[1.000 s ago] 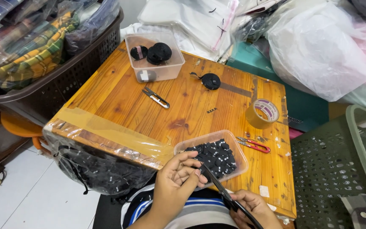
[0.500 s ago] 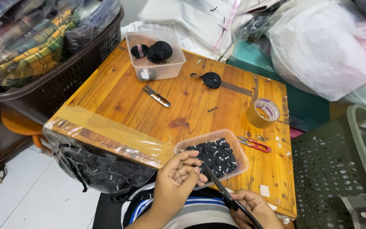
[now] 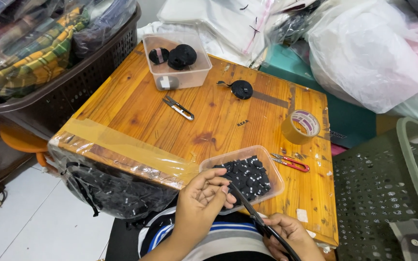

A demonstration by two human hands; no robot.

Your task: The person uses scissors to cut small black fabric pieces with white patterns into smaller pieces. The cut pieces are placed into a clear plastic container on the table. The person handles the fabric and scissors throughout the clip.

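My left hand point(image 3: 200, 199) hovers at the near edge of a clear plastic tray point(image 3: 275, 166) filled with several small black pieces point(image 3: 247, 178). Its thumb and fingers are pinched together at the tip of the black scissors point(image 3: 247, 210). Whatever they pinch is too small to make out. My right hand point(image 3: 291, 236) sits low at the table's front edge, shut on the scissors' handles, and the blades point up-left toward the left fingertips.
On the wooden table point(image 3: 136, 104) lie red snips point(image 3: 291, 163), a tape roll point(image 3: 302, 126), a black spool point(image 3: 242, 89), metal thread snips point(image 3: 178, 108) and a clear box of black spools point(image 3: 175, 60). A taped plastic bag point(image 3: 117, 191) hangs off the front edge. Baskets point(image 3: 378, 203) flank the table.
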